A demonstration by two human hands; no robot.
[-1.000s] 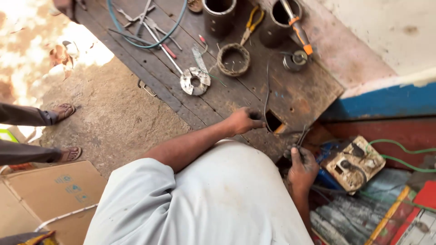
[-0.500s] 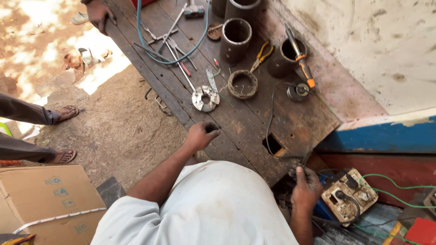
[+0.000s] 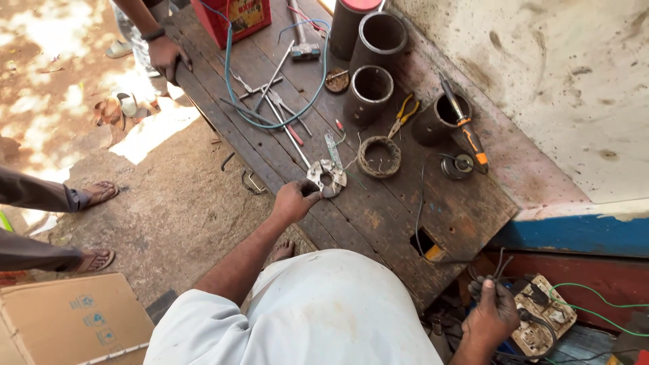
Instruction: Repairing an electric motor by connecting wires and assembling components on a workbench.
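Observation:
My left hand [image 3: 295, 199] reaches out over the dark wooden bench [image 3: 378, 216]. Its curled fingers pinch the near edge of a flat toothed metal ring [image 3: 327, 177], which lies on the planks. Low at the right, my right hand [image 3: 492, 309] is closed around a bunch of thin black wires [image 3: 500, 262] that stick up from the fist. Just right of that hand sits a worn electrical board [image 3: 546, 316]. A round wound coil [image 3: 378, 157] lies just beyond the metal ring.
Several dark metal cylinders [image 3: 370, 91], yellow pliers [image 3: 404, 111], an orange screwdriver [image 3: 468, 134], a hammer [image 3: 304, 47], a blue cable [image 3: 270, 101] and a red can [image 3: 233, 17] are on the bench. Another person's hand [image 3: 169, 57] rests on its far edge. Sandalled feet [image 3: 94, 260] and a cardboard box [image 3: 67, 321] are at the left.
My left hand has left the hole near the bench's front edge and moved forward to the metal ring. The view has tilted up along the bench. My right hand stays low on the wires.

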